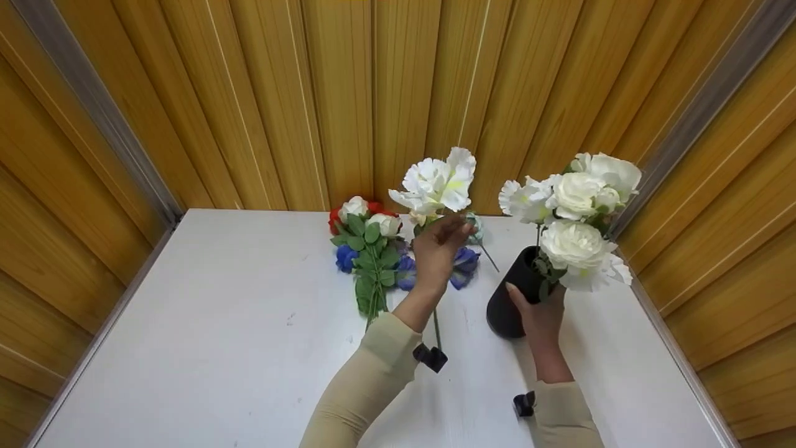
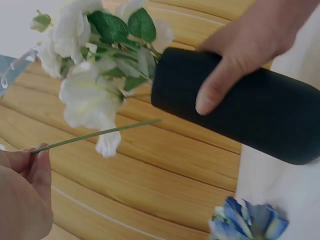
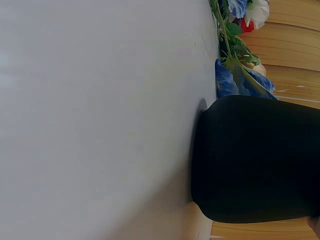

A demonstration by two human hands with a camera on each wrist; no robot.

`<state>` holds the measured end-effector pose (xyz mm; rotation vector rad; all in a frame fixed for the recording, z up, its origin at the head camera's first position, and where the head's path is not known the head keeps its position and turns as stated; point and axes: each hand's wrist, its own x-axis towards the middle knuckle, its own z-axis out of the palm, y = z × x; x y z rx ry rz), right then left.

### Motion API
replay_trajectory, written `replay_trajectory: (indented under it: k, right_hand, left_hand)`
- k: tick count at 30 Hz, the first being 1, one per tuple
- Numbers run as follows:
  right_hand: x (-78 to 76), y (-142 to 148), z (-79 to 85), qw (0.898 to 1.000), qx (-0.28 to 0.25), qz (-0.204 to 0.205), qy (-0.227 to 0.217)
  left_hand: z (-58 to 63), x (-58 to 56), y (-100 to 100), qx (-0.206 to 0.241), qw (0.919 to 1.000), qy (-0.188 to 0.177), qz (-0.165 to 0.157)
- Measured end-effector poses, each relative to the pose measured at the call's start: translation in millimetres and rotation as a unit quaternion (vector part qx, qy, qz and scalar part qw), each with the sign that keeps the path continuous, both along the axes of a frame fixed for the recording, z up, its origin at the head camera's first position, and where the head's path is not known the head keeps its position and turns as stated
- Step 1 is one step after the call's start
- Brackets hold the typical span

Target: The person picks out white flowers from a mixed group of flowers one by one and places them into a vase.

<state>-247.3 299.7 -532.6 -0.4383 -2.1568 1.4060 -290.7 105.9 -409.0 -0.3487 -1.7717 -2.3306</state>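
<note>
In the head view my left hand (image 1: 435, 255) is raised over the table, just below a white artificial flower (image 1: 438, 183) with a yellowish centre. Its thumb and fingers pinch the thin green stem (image 2: 100, 133), whose free end stands apart from the vase, near the rim in the left wrist view. My right hand (image 1: 544, 320) grips a black vase (image 1: 507, 305) near the top, tilting it to the right in the head view. Several white flowers (image 1: 575, 246) with green leaves stick out of its mouth. The vase's lower end shows close to the table in the right wrist view.
Behind the left arm, more artificial flowers lie on the white table (image 1: 236, 323): white roses (image 1: 384, 224), red ones, a blue bloom (image 1: 346, 258) and a purple-blue flower (image 1: 464, 267). Wood-look panel walls (image 1: 280, 106) stand at the back and both sides.
</note>
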Motion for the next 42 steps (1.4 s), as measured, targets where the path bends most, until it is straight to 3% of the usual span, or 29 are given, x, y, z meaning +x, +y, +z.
replay_trajectory:
  k: [4,15,22,28,36,42]
  right_hand:
    - [-0.6,0,-1.1,1.000,0.004,-0.002,0.009]
    - [0.3,-4,-3.8,0.999,0.000,-0.010,0.037]
    - [0.2,-4,-4.3,0.999,-0.005,-0.010,0.038]
    - [1.3,-3,-3.1,1.000,-0.008,-0.005,0.025]
    - [1.1,0,0.0,0.999,-0.040,0.020,-0.014]
    - [1.7,0,0.7,0.999,-0.018,0.017,-0.037]
  left_hand:
    - [7.1,6.0,13,-0.007,0.9971,0.076,-0.010]
    - [1.0,12.6,38,-0.040,0.9910,0.121,-0.042]
    - [-3.1,14.0,44,-0.107,0.9893,0.097,-0.021]
    - [-5.8,12.9,50,-0.133,0.9882,0.073,-0.026]
    - [-15.4,10.1,60,-0.171,0.9810,0.085,-0.035]
    - [-26.1,8.3,65,-0.171,0.9783,0.100,-0.059]
